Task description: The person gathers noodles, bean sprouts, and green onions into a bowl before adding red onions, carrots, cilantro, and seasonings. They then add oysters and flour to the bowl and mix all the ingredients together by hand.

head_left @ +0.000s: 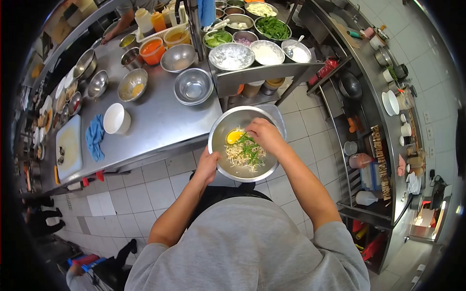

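A wide steel mixing bowl (pixel 221 130) is in front of my body, beyond the table's edge. My left hand (pixel 208 166) is closed on its left rim. Inside lie bean sprouts (pixel 237 158), chopped green leaves (pixel 252 151) and a raw egg yolk (pixel 234 137). My right hand (pixel 265 136) reaches over the bowl from the right, its fingers pinched together just above the greens, beside the yolk. What is between those fingertips is hidden. Behind the bowl, a clear plastic container (pixel 277 118) shows in part.
The steel table (pixel 160 116) holds a white bowl (pixel 116 119), a blue cloth (pixel 95 138), a cutting board (pixel 69 145) and stacked steel bowls (pixel 193 87). Ingredient bowls, one with leafy greens (pixel 273 28), stand ahead. Shelving (pixel 340 140) is at right. Another person's arm (pixel 121 24) reaches over the far table.
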Motion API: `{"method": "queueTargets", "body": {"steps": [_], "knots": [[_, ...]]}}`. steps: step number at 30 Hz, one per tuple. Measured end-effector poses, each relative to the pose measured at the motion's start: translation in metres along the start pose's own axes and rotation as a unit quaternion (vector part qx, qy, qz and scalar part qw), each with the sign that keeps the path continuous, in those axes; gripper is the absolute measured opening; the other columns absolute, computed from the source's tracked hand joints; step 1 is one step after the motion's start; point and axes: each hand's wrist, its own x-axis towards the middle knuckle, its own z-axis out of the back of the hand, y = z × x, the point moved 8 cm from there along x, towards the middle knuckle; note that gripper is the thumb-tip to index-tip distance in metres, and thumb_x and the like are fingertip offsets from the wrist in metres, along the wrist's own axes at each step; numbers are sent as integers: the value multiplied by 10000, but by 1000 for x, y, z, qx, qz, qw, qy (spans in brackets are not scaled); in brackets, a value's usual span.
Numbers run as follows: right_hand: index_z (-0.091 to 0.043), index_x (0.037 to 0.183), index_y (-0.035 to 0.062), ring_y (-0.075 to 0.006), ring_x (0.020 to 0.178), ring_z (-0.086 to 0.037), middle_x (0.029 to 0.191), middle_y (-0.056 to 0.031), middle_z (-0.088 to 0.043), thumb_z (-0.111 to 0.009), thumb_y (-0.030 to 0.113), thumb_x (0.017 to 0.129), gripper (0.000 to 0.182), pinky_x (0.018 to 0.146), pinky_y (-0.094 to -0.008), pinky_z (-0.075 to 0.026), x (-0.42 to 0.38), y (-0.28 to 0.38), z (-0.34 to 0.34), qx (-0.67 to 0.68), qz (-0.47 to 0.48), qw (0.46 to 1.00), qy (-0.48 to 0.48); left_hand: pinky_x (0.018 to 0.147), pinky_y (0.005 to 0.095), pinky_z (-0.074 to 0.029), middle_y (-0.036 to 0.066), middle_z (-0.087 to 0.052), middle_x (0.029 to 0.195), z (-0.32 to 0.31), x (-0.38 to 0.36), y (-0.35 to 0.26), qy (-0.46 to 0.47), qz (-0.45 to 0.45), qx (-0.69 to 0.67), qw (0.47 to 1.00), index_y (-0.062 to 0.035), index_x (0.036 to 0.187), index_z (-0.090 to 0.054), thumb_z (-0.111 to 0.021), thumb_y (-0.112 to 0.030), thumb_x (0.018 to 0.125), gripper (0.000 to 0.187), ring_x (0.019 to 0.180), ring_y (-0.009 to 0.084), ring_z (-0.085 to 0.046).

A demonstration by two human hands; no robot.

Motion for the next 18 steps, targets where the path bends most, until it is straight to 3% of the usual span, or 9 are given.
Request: {"method": "queueTargets", "body": {"steps": [3, 5, 18], "knots": [[-706, 859, 114, -250, 877, -611, 848, -42, -617, -659, 126, 791, 83, 789, -381, -506, -3, -4, 2, -67, 61, 996, 28, 900, 323, -464, 118, -558, 1189, -26, -11, 8, -8, -4, -16, 1000, -36, 1377, -421, -448, 59, 788, 597, 1032, 207, -555], [-707, 878, 124, -250, 894, -616, 863, -41, -624, -656, 137, 795, 98, 793, -380, -509, -9, -10, 1, -81, 53, 991, 90, 911, 328, -459, 121, -554, 1203, -39, -12, 13, -4, -10, -22, 1000, -35, 1378, -420, -448, 62, 785, 601, 1045, 212, -552], [-709, 899, 138, -252, 872, -651, 860, -45, -662, -672, 162, 795, 114, 767, -395, -523, -22, -28, 18, -137, 4, 983, 123, 888, 309, -458, 117, -584, 1162, -65, 10, 24, 48, -11, 37, 998, -13, 1351, -447, -451, 46, 767, 587, 1023, 200, -562]]}}
